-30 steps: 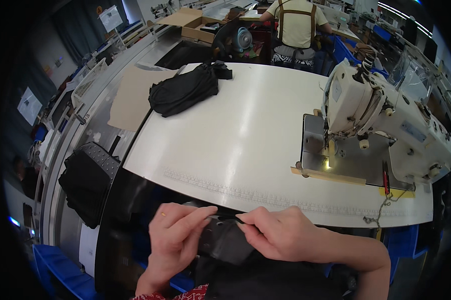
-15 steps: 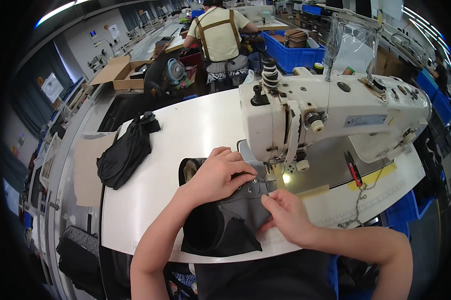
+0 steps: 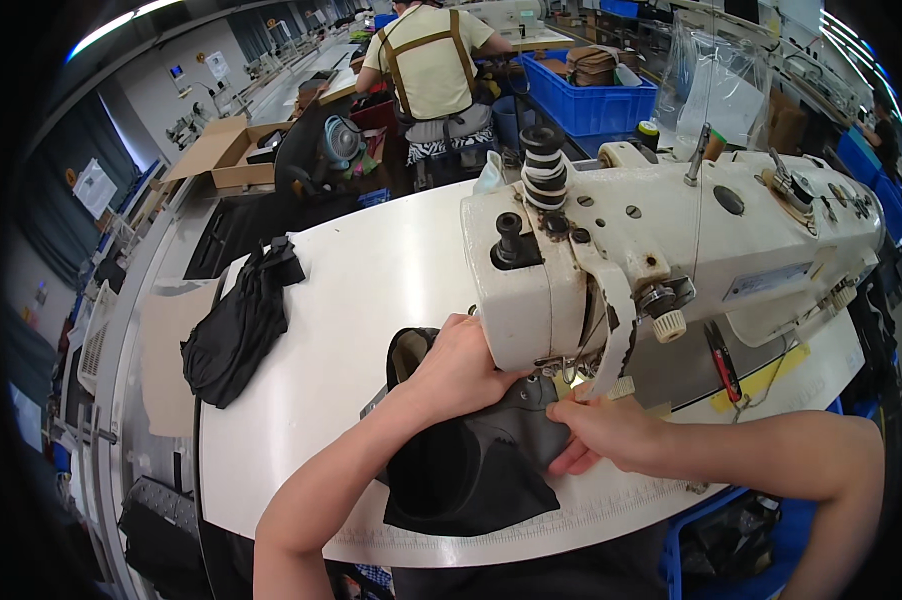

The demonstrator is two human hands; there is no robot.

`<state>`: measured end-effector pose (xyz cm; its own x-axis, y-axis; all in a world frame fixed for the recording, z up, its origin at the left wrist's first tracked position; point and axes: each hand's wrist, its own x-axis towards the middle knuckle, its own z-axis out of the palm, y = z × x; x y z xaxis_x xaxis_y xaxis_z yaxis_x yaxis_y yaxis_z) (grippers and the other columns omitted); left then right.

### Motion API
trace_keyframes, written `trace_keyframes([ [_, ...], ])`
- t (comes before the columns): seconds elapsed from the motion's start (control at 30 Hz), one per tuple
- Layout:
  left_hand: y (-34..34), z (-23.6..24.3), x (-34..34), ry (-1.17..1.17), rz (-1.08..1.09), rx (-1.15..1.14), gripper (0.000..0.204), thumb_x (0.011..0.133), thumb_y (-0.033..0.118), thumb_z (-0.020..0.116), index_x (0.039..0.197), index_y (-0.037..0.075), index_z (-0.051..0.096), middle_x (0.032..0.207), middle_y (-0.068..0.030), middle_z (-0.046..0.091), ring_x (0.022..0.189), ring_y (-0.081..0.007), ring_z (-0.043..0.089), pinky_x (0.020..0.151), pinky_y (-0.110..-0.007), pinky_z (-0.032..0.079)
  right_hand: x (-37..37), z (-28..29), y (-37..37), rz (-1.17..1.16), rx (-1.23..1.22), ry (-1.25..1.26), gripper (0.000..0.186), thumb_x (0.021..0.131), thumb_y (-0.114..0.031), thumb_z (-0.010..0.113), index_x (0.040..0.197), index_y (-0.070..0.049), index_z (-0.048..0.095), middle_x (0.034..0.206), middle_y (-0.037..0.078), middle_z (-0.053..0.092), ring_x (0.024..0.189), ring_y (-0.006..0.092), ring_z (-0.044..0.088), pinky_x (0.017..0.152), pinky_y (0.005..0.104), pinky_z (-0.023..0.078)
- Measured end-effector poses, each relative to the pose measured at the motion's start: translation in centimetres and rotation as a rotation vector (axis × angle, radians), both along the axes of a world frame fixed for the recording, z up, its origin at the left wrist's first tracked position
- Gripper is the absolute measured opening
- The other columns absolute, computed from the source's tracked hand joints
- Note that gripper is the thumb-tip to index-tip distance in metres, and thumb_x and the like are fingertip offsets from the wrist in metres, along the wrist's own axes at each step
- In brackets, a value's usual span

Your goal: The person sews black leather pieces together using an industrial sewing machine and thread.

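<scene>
Left fingers [image 3: 497, 383] touch and right fingers [image 3: 581, 413] pinch a black workpiece [image 3: 506, 455] by the white sewing machine [image 3: 531, 305].

A grey metal bench [image 3: 176, 255] runs along the left side of the white table [image 3: 371, 245]; farther left of the table hang dark curtains [image 3: 51, 220]; beyond its far left stands a pale wall [image 3: 171, 45] beneath a strip light [image 3: 101, 35]; more strip lights [image 3: 846, 57] glow beyond its far right.

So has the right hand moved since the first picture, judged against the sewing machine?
Yes, closer to the sewing machine: the right hand was by the near edge of the table, now close beside the machine.
</scene>
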<state>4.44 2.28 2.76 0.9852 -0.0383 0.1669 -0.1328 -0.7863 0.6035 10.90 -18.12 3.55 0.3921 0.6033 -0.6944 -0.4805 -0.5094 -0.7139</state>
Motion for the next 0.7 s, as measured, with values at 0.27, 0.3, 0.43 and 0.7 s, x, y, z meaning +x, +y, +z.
trace_keyframes([
  [0.27, 1.0, 0.4, 0.5, 0.022, -0.075, -0.132, 0.043, 0.069, 0.001, 0.067, 0.112, 0.009, 0.067, 0.113, -0.0132, 0.067, 0.114, -0.0331, 0.06, 0.1, -0.044, 0.04, 0.2, 0.3, 0.1, 0.093, -0.056, -0.079, 0.03, 0.1, -0.033, 0.053, 0.107, -0.004, 0.049, 0.084, 0.013, 0.068, 0.07, 0.0164, 0.072, 0.056, 0.0263, 0.055],
  [0.3, 1.1, 0.5, 0.5, 0.039, -0.075, -0.142, 0.045, 0.069, 0.0, 0.066, 0.112, 0.009, 0.067, 0.115, -0.0128, 0.067, 0.115, -0.0331, 0.059, 0.101, -0.043, 0.04, 0.3, 0.5, 0.2, 0.092, -0.058, -0.079, 0.03, 0.1, -0.033, 0.053, 0.107, -0.004, 0.049, 0.084, 0.013, 0.068, 0.07, 0.0164, 0.072, 0.056, 0.0263, 0.055],
  [0.43, 1.4, 0.7, 0.7, -0.035, -0.12, -0.133, 0.043, 0.07, 0.001, 0.067, 0.113, 0.009, 0.067, 0.114, -0.0127, 0.068, 0.114, -0.033, 0.06, 0.1, -0.043, 0.042, 0.9, 0.8, 0.2, 0.167, -0.077, -0.076, 0.03, 0.101, -0.033, 0.052, 0.106, -0.003, 0.051, 0.081, 0.012, 0.068, 0.069, 0.0159, 0.072, 0.055, 0.0247, 0.054],
  [0.7, 1.3, 1.0, 1.0, -0.094, -0.134, -0.14, 0.036, 0.072, 0.003, 0.068, 0.108, 0.007, 0.067, 0.105, -0.0138, 0.069, 0.104, -0.034, 0.064, 0.094, -0.042, 0.047, 0.9, 0.4, 0.1, 0.179, -0.071, -0.071, 0.029, 0.101, -0.033, 0.052, 0.104, -0.004, 0.053, 0.081, 0.013, 0.069, 0.068, 0.0158, 0.071, 0.053, 0.0246, 0.053],
])
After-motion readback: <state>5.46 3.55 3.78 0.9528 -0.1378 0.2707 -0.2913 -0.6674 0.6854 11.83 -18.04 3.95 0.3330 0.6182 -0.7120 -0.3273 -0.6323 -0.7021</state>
